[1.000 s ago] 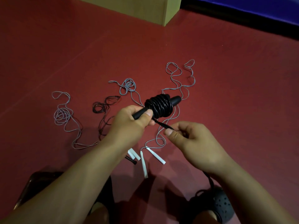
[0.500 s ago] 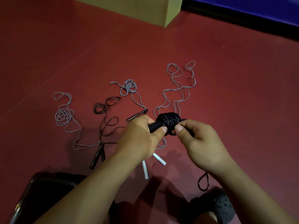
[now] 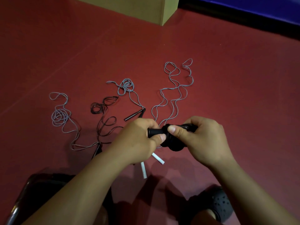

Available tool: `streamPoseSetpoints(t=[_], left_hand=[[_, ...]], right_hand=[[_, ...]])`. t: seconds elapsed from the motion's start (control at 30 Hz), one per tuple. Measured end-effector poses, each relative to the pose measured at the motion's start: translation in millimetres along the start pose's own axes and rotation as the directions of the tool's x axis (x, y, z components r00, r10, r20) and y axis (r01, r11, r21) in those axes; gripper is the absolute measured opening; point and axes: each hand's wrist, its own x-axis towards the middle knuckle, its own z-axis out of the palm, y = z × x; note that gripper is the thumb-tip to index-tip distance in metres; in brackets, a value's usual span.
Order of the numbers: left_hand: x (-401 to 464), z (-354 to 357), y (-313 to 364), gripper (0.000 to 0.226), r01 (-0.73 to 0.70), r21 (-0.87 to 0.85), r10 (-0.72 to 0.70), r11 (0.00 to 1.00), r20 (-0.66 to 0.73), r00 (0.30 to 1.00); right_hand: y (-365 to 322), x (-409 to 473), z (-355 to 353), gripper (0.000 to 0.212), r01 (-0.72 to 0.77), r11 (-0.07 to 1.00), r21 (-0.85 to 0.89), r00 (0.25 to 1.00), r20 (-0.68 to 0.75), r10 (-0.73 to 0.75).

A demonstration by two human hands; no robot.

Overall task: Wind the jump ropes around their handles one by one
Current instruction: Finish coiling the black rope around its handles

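Gripping the black handles in my left hand, fingers curled round them, I pinch the black rope coil wound on them with my right hand, thumb pressed on top. The bundle sits between both hands, above the red floor. Loose grey ropes and a black rope lie beyond, and two white handles just below my left hand.
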Motion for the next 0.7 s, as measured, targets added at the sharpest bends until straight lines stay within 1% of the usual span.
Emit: streamPoseSetpoints(t=[0.13, 0.2, 0.27, 0.37, 0.5, 0.6, 0.7], left_hand=[[-1, -1, 3, 0.018, -0.031, 0.018, 0.030, 0.999, 0.071, 0.997], [-1, -2, 3, 0.010, -0.050, 0.069, 0.045, 0.996, 0.067, 0.997], [-1, -4, 2, 0.002, -0.070, 0.143, 0.066, 0.987, 0.033, 0.997], [-1, -7, 0, 0.006, -0.080, 0.193, 0.081, 0.978, 0.004, 0.997], [1, -8, -2, 0.010, -0.070, 0.176, 0.073, 0.982, -0.015, 0.997], [3, -8, -5, 0.007, -0.044, 0.134, 0.051, 0.990, -0.047, 0.998], [5, -7, -5, 0.006, -0.025, 0.082, 0.030, 0.996, -0.063, 0.998]], right_hand=[[-1, 0, -1, 0.031, -0.072, 0.983, 0.168, 0.993, 0.107, 0.054], [0, 0, -1, 0.027, -0.096, 0.967, 0.235, 0.987, 0.148, 0.062], [-1, 0, -1, 0.025, -0.128, 0.943, 0.308, 0.980, 0.184, 0.073], [-3, -1, -2, 0.024, -0.127, 0.940, 0.318, 0.971, 0.231, 0.053], [-8, -2, -6, 0.021, -0.101, 0.942, 0.321, 0.959, 0.283, 0.006], [-11, -2, -5, 0.020, -0.083, 0.942, 0.324, 0.961, 0.277, -0.010], [-11, -1, -4, 0.019, -0.103, 0.916, 0.388, 0.966, 0.258, 0.000]])
